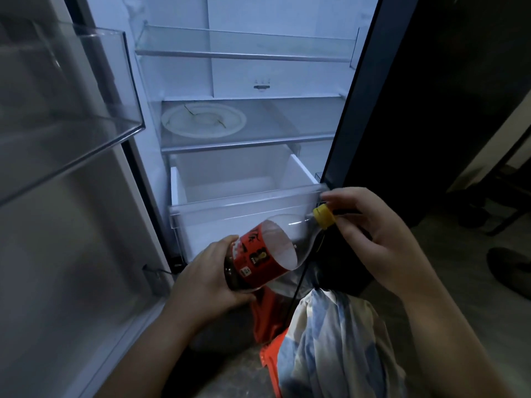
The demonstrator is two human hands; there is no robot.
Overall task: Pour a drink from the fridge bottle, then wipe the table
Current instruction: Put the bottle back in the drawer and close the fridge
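Observation:
A plastic bottle point(267, 251) with a red label, a little dark drink and a yellow cap point(324, 215) lies tilted in front of the open fridge point(247, 116). My left hand point(207, 280) grips its dark lower end from below. The fingers of my right hand point(370, 234) pinch the yellow cap at the upper right. The bottle's neck points up and to the right.
The fridge's door point(66, 139) stands open at the left with a clear bin. A cracked white plate point(204, 120) lies on the middle shelf. The bottom drawer point(244, 191) is pulled out. A red stool point(270, 349) and blue-white cloth point(339, 346) are below; a shoe point(508, 268) sits at the right.

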